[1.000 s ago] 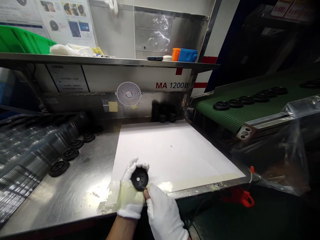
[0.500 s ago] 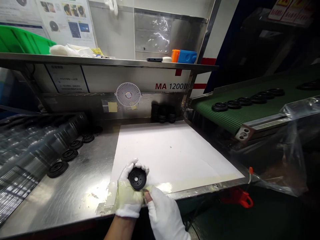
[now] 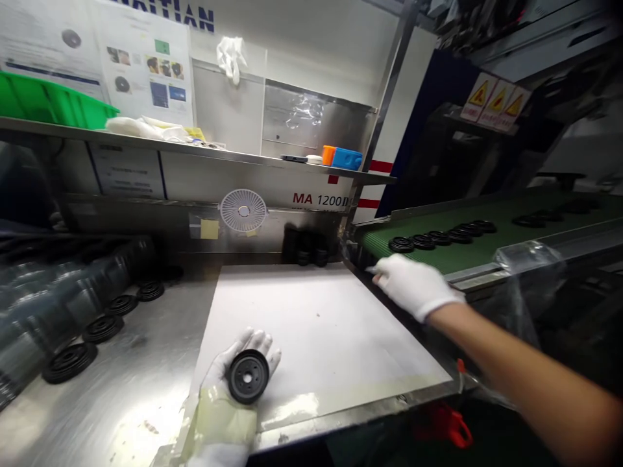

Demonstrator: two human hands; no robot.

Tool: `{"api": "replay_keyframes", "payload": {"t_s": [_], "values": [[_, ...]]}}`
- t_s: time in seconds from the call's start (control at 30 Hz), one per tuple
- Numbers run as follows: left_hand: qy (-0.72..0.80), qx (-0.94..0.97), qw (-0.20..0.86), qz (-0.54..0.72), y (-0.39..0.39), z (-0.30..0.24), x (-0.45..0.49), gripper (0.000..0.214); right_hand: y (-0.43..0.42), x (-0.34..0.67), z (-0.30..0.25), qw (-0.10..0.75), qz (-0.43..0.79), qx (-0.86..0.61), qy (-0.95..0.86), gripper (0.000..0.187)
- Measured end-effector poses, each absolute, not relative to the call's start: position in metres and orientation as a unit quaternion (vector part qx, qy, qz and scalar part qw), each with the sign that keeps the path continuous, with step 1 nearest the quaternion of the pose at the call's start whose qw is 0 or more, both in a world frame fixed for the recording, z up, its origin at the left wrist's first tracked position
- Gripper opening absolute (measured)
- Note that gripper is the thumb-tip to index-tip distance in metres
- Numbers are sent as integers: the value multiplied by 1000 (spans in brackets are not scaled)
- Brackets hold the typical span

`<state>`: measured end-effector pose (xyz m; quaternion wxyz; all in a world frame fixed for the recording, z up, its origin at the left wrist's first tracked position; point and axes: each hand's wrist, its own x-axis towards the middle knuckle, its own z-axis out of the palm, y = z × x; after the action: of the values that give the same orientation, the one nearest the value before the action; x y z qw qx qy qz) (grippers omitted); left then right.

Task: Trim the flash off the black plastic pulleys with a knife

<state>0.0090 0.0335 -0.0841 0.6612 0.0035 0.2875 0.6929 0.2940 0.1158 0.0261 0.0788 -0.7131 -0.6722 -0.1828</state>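
My left hand, in a white glove with a yellowish cuff, holds a black round grooved part with a hole at its centre. The part is tilted toward me, and the fingertips show past its far edge. My right hand, in a white glove, is stretched out to the right, between the white sheet and the conveyor. Its fingers are pinched, with a small pale tip sticking out that I cannot make out. Nearest it, a row of black round parts lies on the green conveyor belt.
A white sheet covers part of the metal bench. Black round parts line the left side beside clear plastic trays. A shelf crosses above a small fan. Dark parts stand at the back.
My right hand has moved away from the black part, out to the right beside the conveyor. My left hand keeps the part and has shifted slightly left in view. The view has tilted up.
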Motion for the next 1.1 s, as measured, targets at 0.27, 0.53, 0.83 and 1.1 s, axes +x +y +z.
{"api": "replay_keyframes", "payload": {"t_s": [0.27, 0.53, 0.83, 1.1], "values": [[239, -27, 696, 677, 22, -66, 7, 35, 225, 374, 68, 78, -137, -771, -616, 59], [192, -22, 729, 657, 27, -84, -5, 28, 206, 359, 60, 133, -169, -783, -583, 46], [161, -23, 757, 633, 23, -98, -9, 29, 102, 242, -87, 104, 204, -643, -731, 24], [189, -27, 747, 636, 9, -92, -6, 40, 59, 190, -74, 254, 257, -570, -738, 28]]}}
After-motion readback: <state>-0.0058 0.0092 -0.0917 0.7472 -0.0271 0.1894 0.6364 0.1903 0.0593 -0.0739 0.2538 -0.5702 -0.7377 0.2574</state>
